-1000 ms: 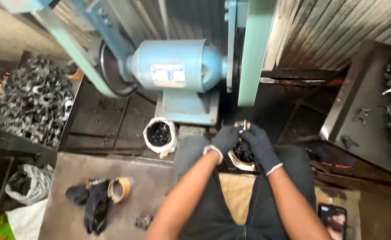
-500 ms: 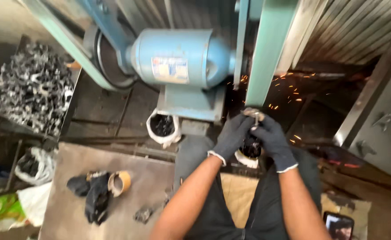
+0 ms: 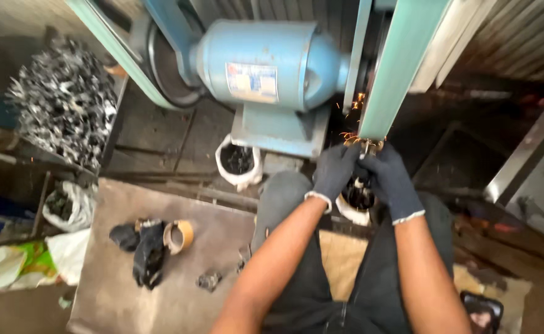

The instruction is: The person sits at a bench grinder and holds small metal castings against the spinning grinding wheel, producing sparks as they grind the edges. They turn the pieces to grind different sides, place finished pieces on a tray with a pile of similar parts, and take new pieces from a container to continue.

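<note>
Since half a second ago, both gloved hands have been kept raised at the belt; sparks are now seen just above the fingertips rather than spread out to the right. A second ago the hands were lower, over the small tub, with no sparks at the belt.

Left hand (image 3: pixel 336 170): dark glove, fingers curled narrow, pinched on a small metal part (image 3: pixel 367 146). Right hand (image 3: pixel 391 179): same glove, fingers closed on the same part from the right side. Gloves are touching each other at the fingertips. The part itself is mostly hidden by the gloves; only a small bright tip is seen, pressed against the lower end of the green sanding belt (image 3: pixel 402 68). Orange sparks (image 3: pixel 354 137) are thrown left of the contact point.

Directly below the hands, between the knees, a white tub (image 3: pixel 354 207) of dark pieces is seen. A second white tub (image 3: pixel 240 162) with dark contents is placed left of it, at the foot of the blue motor (image 3: pixel 266 65).

Far left: a heap of shiny metal parts (image 3: pixel 64 102) in a bin. Near left, on a flat brown board (image 3: pixel 179 278): a spare pair of dark gloves (image 3: pixel 143 250), with a roll of tan tape (image 3: pixel 179 235) just beside them. White bags (image 3: pixel 68 207) are seen at the board's left edge.
</note>
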### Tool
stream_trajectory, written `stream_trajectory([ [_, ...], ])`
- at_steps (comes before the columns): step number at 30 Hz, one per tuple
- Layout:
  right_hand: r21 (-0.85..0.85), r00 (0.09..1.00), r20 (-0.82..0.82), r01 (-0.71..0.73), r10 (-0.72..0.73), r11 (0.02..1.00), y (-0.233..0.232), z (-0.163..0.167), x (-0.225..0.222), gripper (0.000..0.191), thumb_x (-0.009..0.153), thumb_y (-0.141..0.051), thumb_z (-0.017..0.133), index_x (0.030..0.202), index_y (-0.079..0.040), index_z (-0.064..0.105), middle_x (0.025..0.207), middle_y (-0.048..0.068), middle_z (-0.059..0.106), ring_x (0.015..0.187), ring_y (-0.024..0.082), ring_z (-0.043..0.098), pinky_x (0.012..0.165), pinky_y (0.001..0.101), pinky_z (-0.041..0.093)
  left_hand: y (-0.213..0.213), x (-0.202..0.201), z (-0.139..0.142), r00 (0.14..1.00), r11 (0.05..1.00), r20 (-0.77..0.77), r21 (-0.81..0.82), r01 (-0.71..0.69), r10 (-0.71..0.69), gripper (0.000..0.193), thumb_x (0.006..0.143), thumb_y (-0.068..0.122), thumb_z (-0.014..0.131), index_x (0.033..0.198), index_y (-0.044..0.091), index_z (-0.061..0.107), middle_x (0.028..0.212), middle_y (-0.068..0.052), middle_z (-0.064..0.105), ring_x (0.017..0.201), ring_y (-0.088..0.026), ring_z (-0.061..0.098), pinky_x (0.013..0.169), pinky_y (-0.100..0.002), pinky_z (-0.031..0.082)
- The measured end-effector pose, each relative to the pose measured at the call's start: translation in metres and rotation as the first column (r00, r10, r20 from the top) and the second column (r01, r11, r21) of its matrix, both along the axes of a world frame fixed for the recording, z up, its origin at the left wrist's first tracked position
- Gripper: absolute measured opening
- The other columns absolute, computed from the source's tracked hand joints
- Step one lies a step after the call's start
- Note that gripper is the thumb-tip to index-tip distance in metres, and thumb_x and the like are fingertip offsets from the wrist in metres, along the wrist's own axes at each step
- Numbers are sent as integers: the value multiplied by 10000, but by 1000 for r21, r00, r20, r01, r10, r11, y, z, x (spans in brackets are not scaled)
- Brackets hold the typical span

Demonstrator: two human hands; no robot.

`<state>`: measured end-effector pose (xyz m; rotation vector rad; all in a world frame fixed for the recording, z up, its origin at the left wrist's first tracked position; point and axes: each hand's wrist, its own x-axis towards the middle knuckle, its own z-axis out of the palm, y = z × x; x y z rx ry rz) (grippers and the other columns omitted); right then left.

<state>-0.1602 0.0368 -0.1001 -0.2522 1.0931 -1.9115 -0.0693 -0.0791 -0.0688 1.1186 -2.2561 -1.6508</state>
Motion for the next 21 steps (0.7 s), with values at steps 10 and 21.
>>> stream_trajectory([
  [10, 198, 944, -322, -8, 73, 980, 49, 27, 38, 559, 856, 15, 642, 1408, 25, 559, 1286, 59, 659, 1118, 138, 621, 973, 277, 489, 3, 32, 25, 940, 937, -13, 82, 341, -341, 461, 986, 437, 594, 1046, 4, 740, 855, -163, 762, 796, -218, 712, 720, -366, 532],
  [21, 384, 590, -776, 162, 223, 909, 11, -11, -2, 589, 801, -58, 637, 1376, -135, 739, 1041, 105, 666, 905, 157, 650, 803, 291, 561, 10, -12, -20, 897, 739, -176, -641, 208, -405, 259, 852, 161, 665, 1088, 70, 719, 1035, -162, 735, 955, -307, 719, 842, -391, 555],
])
